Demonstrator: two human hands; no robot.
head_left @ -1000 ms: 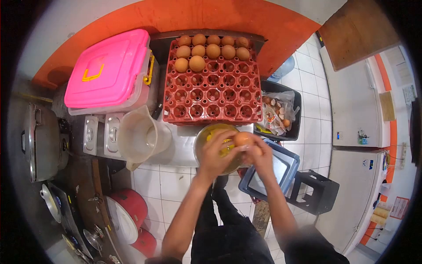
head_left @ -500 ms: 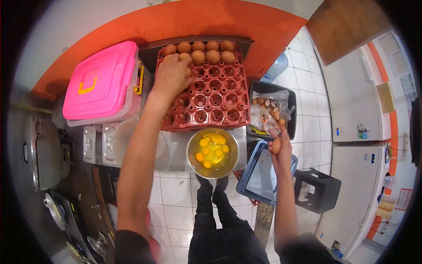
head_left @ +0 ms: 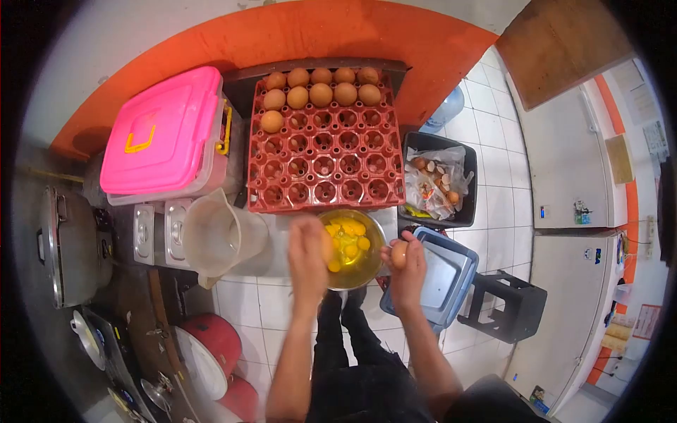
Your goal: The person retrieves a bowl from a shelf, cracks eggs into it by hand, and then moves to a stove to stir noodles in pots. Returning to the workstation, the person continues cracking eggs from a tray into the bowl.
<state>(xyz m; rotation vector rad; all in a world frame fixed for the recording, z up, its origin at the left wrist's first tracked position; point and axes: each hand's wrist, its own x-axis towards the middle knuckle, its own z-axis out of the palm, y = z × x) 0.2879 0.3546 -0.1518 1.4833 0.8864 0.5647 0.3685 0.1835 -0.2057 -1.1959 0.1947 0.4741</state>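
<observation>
My left hand (head_left: 307,257), smeared by motion, is at the left rim of a metal bowl (head_left: 381,259), with a brown egg (head_left: 326,245) in its fingers. Several yolks (head_left: 349,243) lie in clear egg white in the bowl. Just right of the bowl, my right hand (head_left: 409,278) is closed around another brown egg (head_left: 399,255). Behind the bowl stands a stack of red egg trays (head_left: 324,169). Brown eggs (head_left: 321,94) fill its back rows, with one more (head_left: 271,121) at the left; the front cups hold none.
A clear plastic jug (head_left: 222,236) and lidded steel containers (head_left: 144,233) stand left of the bowl. A pink-lidded box (head_left: 166,134) is behind them. On the right are a black bin (head_left: 471,190) with eggshells in a bag, a blue-grey tub (head_left: 434,282) and a black stool (head_left: 508,310).
My left hand has come from the egg tray down to the bowl, bringing an egg. My right hand, still holding its egg, has moved left from beside the bin to the bowl.
</observation>
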